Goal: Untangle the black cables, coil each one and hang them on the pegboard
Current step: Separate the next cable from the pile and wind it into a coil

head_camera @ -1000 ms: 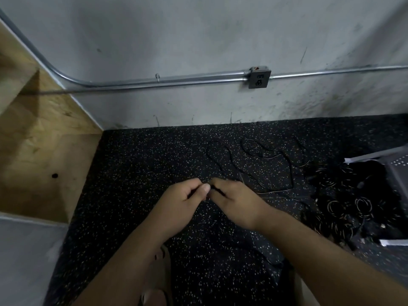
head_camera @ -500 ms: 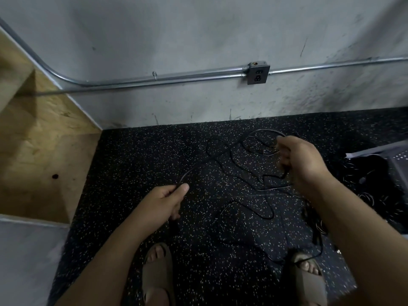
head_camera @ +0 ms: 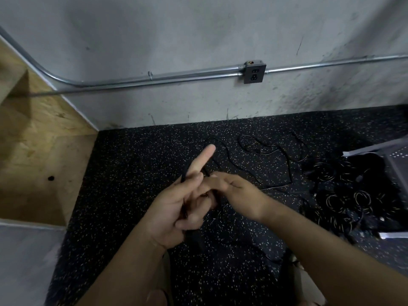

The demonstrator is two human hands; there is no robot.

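Both hands are held together above the floor (head_camera: 132, 173), which is black rubber with pale speckles. The left hand (head_camera: 176, 208) has its index finger extended straight toward the wall while the remaining fingers are curled, gripping strands of the black cable (head_camera: 289, 173) that run across its palm. The right hand (head_camera: 236, 191) meets the left at the fingertips, with the cable dark just beneath them; whether it pinches the cable cannot be told. The rest of that cable lies in loose, irregular loops on the floor beyond the hands. A pile of coiled cables (head_camera: 342, 195) sits to the right, next to a perforated grey panel (head_camera: 397, 160) at the frame edge. On the wall, a metal conduit (head_camera: 154, 77) runs into an outlet box (head_camera: 254, 72). Plywood (head_camera: 33, 151) stands at the left.
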